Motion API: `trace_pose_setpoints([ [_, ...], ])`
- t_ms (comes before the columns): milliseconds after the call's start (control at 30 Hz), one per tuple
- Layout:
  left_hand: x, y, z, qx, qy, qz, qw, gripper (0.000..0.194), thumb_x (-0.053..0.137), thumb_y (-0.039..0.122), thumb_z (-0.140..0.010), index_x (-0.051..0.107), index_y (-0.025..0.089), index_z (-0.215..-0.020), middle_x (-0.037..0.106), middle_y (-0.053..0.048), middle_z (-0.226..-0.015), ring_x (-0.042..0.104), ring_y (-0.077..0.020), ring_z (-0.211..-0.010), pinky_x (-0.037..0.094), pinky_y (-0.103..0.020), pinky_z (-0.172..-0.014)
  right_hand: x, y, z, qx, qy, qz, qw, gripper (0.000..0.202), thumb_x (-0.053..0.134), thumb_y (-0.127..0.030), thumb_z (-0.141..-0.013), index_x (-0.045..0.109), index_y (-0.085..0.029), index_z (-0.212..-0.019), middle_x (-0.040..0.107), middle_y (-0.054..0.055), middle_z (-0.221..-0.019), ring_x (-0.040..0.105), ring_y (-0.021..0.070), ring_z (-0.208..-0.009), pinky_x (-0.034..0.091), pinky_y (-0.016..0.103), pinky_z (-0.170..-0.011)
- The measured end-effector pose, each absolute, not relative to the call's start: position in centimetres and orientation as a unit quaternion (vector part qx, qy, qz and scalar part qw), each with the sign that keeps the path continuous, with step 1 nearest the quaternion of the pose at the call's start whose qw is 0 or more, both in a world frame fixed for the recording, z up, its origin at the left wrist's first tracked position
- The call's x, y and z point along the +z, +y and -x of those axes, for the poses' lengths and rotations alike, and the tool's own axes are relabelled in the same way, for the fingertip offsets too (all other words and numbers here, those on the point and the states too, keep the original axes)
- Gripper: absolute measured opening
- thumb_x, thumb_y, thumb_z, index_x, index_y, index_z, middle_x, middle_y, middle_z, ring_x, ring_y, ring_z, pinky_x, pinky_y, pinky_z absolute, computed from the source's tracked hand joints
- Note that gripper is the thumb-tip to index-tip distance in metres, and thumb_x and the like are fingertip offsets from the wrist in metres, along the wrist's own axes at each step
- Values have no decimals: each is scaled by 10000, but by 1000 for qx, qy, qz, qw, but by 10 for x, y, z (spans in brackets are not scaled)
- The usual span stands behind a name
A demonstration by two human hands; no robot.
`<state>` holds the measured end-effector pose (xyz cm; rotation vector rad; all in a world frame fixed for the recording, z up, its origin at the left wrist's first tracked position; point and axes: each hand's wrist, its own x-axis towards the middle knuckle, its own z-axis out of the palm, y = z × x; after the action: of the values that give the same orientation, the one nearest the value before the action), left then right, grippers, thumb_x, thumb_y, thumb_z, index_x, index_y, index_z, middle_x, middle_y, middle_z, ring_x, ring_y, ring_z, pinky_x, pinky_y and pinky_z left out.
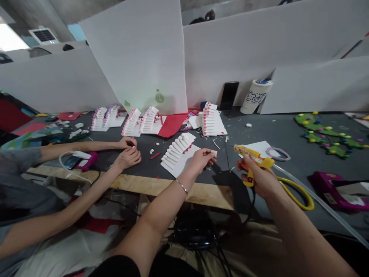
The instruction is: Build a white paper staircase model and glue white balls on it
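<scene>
My left hand, with a bracelet at its wrist, pinches a small white piece between thumb and fingertips. It is just over the right edge of a white card. On that card stands a stepped row of white rounded sticks with red bits behind it. My right hand is wrapped round a yellow glue gun, whose nozzle points left toward the white piece, a short gap away. A clear glue stick runs out of the back of the gun.
A co-worker's hands rest at the table edge on the left. Similar stepped models stand along the back, near a phone and a white cup. Yellow tape roll and purple box lie right.
</scene>
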<state>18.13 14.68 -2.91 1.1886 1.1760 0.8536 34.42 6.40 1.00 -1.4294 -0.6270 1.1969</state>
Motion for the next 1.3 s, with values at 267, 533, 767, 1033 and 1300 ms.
trace_pose_setpoints([
  [267, -13, 140, -175, 432, 429, -341, 716, 147, 710, 245, -798, 621, 136, -842, 717, -79, -857, 692, -139, -674, 512, -232, -602, 5, 57, -327, 545, -334, 580, 504, 466, 791, -613, -588, 640, -207, -759, 650, -1, -704, 585, 125, -575, 361, 168, -371],
  [533, -7, 133, -178, 407, 401, -355, 740, 61, 641, 162, -824, 650, 112, -858, 718, -79, -806, 686, -139, -696, 519, -223, -592, 8, 57, -327, 551, -320, 586, 501, 536, 830, -627, -500, 650, -205, -776, 630, -2, -685, 559, 122, -563, 335, 158, -342],
  [767, -14, 136, -182, 420, 459, -373, 688, 128, 673, 261, -813, 635, 144, -848, 650, -15, -745, 615, -105, -655, 494, -223, -615, 5, 51, -332, 547, -345, 596, 477, 472, 788, -635, -574, 650, -205, -713, 634, 26, -702, 573, 143, -591, 369, 163, -357],
  [1033, -18, 124, -172, 184, 552, -771, 258, 194, 558, 192, -876, 654, 150, -1040, 671, -95, -908, 633, -224, -843, 486, -325, -742, 27, 54, -341, 505, -293, 587, 561, 505, 873, -584, -443, 639, -219, -701, 604, 26, -679, 532, 137, -597, 315, 141, -320],
  [1300, 28, 98, -132, 229, 531, -798, 170, 314, 531, 427, -920, 658, 172, -787, 651, -64, -865, 641, -192, -802, 498, -288, -706, 27, 63, -334, 501, -258, 630, 534, 607, 878, -636, -315, 624, -212, -668, 623, 37, -708, 553, 144, -621, 331, 141, -330],
])
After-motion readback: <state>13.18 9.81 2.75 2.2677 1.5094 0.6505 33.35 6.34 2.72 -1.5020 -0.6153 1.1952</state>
